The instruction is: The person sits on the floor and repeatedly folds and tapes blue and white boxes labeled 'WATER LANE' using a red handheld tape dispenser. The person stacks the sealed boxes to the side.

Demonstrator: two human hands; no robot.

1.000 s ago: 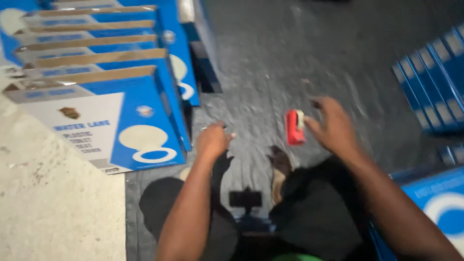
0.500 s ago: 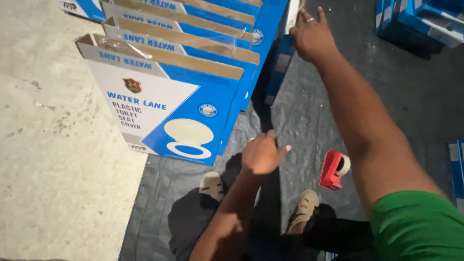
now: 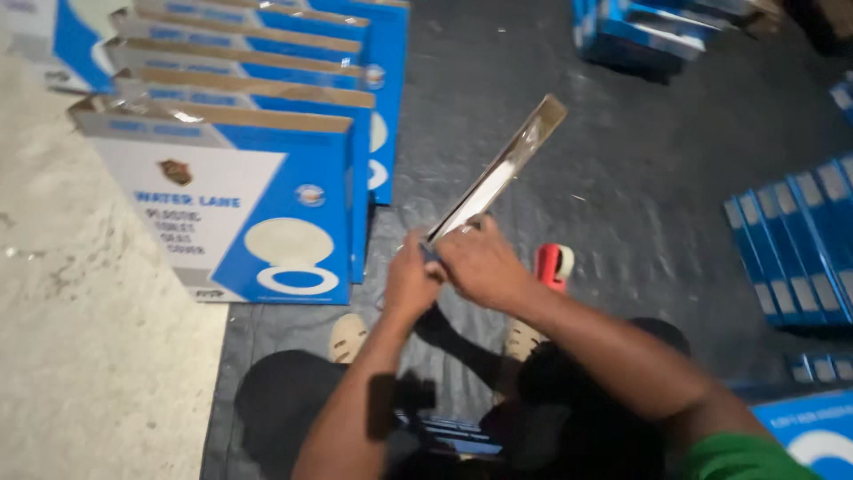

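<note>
So both hands, left hand (image 3: pixel 410 283) and right hand (image 3: pixel 480 265), have their fingers closed around the near end of a flat cardboard box (image 3: pixel 498 169), seen edge-on and angling up and away from the fingers. It looks light, stiff and thin, with taped glossy faces that could slip, so pinching the edges seems the safest hold. A red tape dispenser (image 3: pixel 553 265) sits just right of the fingers on the dark floor mat (image 3: pixel 622 178). Stacked blue boxes (image 3: pixel 267 178) stand left of the fingers, beside bare concrete (image 3: pixel 80 356).

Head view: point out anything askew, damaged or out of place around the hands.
Nothing looks damaged or spilled. The flat box held by both hands, left hand and right hand, tilts diagonally, unlike the upright row of blue-and-white boxes. The red tape dispenser lies loose on the dark floor mat.
</note>
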